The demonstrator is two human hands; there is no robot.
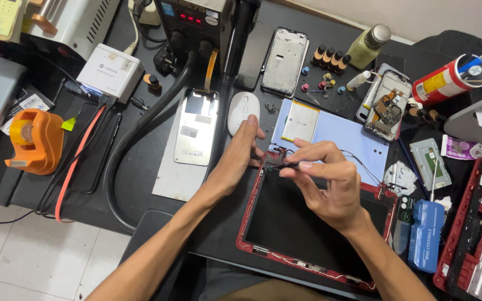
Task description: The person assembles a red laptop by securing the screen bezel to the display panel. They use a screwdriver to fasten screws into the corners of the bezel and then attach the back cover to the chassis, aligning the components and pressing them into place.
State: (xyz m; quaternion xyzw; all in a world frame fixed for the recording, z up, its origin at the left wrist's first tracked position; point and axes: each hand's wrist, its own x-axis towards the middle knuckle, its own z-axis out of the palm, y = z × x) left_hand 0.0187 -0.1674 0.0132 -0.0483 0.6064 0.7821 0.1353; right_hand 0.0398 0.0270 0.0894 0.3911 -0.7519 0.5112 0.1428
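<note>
Cluttered black workbench (140, 184) | red-framed tablet (308, 223) lay open at 6 o'clock | left hand (238, 159) steadied its top-left corner, fingers curled | right hand (327, 184) pinched a thin dark tool (285, 165) | risk: a slip could tear the thin loose wire (364, 167) at 3 o'clock.

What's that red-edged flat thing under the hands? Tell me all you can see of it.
It is an opened tablet lying flat on the dark bench: a red frame around a big black panel, with thin wires along its edges. The left hand rests at its top left corner; the right hand pinches a small dark part above that corner.
</note>
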